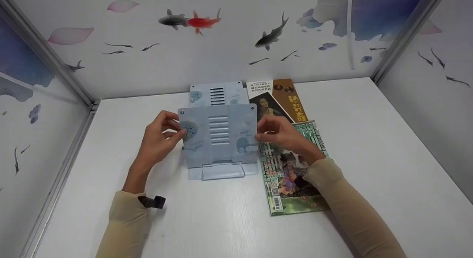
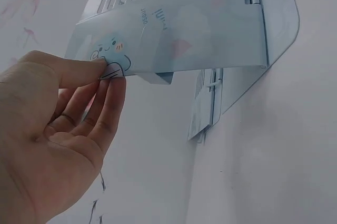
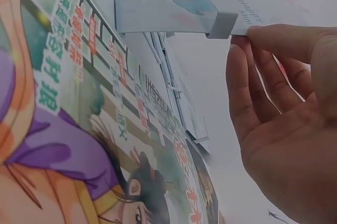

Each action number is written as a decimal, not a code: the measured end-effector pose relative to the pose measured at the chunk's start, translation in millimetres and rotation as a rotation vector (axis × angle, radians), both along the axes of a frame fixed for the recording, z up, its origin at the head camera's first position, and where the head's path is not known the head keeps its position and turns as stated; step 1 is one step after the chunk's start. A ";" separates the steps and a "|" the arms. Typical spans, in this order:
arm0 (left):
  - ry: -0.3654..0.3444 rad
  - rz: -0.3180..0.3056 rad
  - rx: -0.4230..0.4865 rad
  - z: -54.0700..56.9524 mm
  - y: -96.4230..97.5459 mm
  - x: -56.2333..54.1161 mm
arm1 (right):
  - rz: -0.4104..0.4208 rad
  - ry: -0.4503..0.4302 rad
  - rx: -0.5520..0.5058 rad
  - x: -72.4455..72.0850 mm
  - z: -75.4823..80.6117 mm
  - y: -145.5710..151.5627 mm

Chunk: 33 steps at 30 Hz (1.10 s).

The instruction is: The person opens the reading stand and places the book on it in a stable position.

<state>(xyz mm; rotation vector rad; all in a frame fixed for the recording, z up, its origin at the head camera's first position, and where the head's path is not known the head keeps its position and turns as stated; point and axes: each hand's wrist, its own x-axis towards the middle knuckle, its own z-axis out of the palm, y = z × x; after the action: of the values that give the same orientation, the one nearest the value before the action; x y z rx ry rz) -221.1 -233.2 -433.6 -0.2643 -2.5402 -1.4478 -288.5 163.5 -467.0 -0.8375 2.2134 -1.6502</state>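
Note:
A light blue book stand (image 1: 218, 136) with slots, corner studs and cartoon prints stands raised on its base near the table's middle. My left hand (image 1: 157, 139) pinches its left edge, thumb on the front; the left wrist view shows that thumb on the printed blue cartoon, fingers behind the panel. Opposite it, my right hand (image 1: 282, 134) pinches the right edge between thumb and fingertips. A clear flap (image 1: 223, 171) sits at the stand's lower front. Behind is a second, similar book stand (image 1: 199, 88), partly hidden by the first.
Right of the stand lies a green comic magazine (image 1: 275, 169), partly under my right forearm. Beyond it a brown and white book (image 1: 284, 93) with a portrait lies at the table's back. Printed wall panels (image 1: 229, 58) enclose the white table (image 1: 221, 221) at the back and sides.

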 end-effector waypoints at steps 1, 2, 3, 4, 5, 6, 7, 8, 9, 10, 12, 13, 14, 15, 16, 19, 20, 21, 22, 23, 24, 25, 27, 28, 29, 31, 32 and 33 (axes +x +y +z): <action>-0.002 -0.006 0.001 1.1 -0.5 0.4 | 0.018 0.000 0.000 0.0 1.0 0.7; -0.005 -0.010 0.001 2.1 -0.9 0.8 | 0.038 0.000 -0.001 -0.1 1.9 1.3; -0.008 -0.013 0.001 2.5 -1.2 0.8 | 0.061 -0.004 -0.006 -0.2 2.6 1.9; -0.009 -0.015 0.001 2.8 -1.0 0.9 | 0.085 -0.009 -0.011 -0.2 3.4 2.8; -0.010 -0.017 0.000 2.9 -0.9 0.7 | 0.111 -0.015 -0.019 -0.3 4.2 3.6; -0.008 -0.017 -0.002 2.7 -0.8 0.4 | 0.137 -0.021 -0.022 -0.3 5.2 4.3; -0.004 -0.020 -0.006 2.5 -0.6 0.2 | 0.160 -0.025 -0.020 -0.2 6.4 5.1; 0.002 -0.022 -0.011 2.1 -0.5 -0.2 | 0.182 -0.027 -0.014 0.2 8.1 5.8; 0.008 -0.026 -0.015 1.8 -0.4 -0.4 | 0.200 -0.028 -0.005 0.6 10.0 6.4; 0.014 -0.031 -0.021 1.9 -0.2 -0.3 | 0.216 -0.027 0.010 1.3 12.2 7.0; 0.025 -0.046 -0.028 2.2 0.4 -0.1 | 0.241 -0.019 0.059 3.1 17.2 8.3; 0.027 -0.054 -0.030 2.5 0.6 0.1 | 0.251 -0.011 0.088 4.2 19.8 9.0; 0.030 -0.061 -0.030 2.8 0.8 0.2 | 0.259 -0.002 0.117 5.4 22.4 9.5; 0.031 -0.068 -0.029 3.2 1.1 0.4 | 0.268 0.011 0.147 6.4 24.9 9.9; 0.031 -0.073 -0.029 3.6 1.2 0.6 | 0.276 0.024 0.179 7.7 27.6 10.4; 0.036 -0.085 -0.032 4.4 1.2 1.0 | 0.303 0.064 0.260 12.0 35.1 10.0; 0.040 -0.089 -0.034 4.6 1.0 1.2 | 0.316 0.071 0.279 13.7 37.4 9.1; 0.045 -0.092 -0.038 4.8 0.8 1.4 | 0.327 0.077 0.299 15.5 39.7 8.0; 0.050 -0.097 -0.039 5.0 0.5 1.6 | 0.336 0.074 0.316 17.7 41.8 6.6; 0.055 -0.101 -0.040 5.2 0.3 1.7 | 0.346 0.069 0.328 19.9 43.7 4.9; 0.062 -0.105 -0.040 5.2 0.0 1.8 | 0.355 0.062 0.340 22.3 45.7 3.0; 0.067 -0.109 -0.040 5.1 -0.2 1.8 | 0.363 0.055 0.353 24.7 47.6 1.2; 0.077 -0.114 -0.040 5.4 -0.2 2.0 | 0.373 0.050 0.380 29.8 51.2 -2.7; 0.080 -0.117 -0.039 5.9 0.1 2.3 | 0.378 0.049 0.393 32.6 53.3 -4.6; 0.083 -0.120 -0.040 6.0 0.4 2.1 | 0.384 0.054 0.407 35.4 55.2 -6.6; 0.085 -0.121 -0.042 6.3 1.0 1.8 | 0.390 0.075 0.434 41.1 59.2 -10.3; 0.086 -0.120 -0.045 6.9 1.5 1.9 | 0.392 0.087 0.447 44.0 60.9 -12.2; 0.085 -0.119 -0.049 7.4 2.0 1.6 | 0.395 0.094 0.457 47.0 62.6 -14.1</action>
<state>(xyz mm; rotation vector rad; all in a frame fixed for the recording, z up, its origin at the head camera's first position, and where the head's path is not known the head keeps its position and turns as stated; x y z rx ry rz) -219.5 -231.2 -426.2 -0.4819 -2.5323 -1.3845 -241.6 149.3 -404.4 -1.1367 2.1738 -0.8975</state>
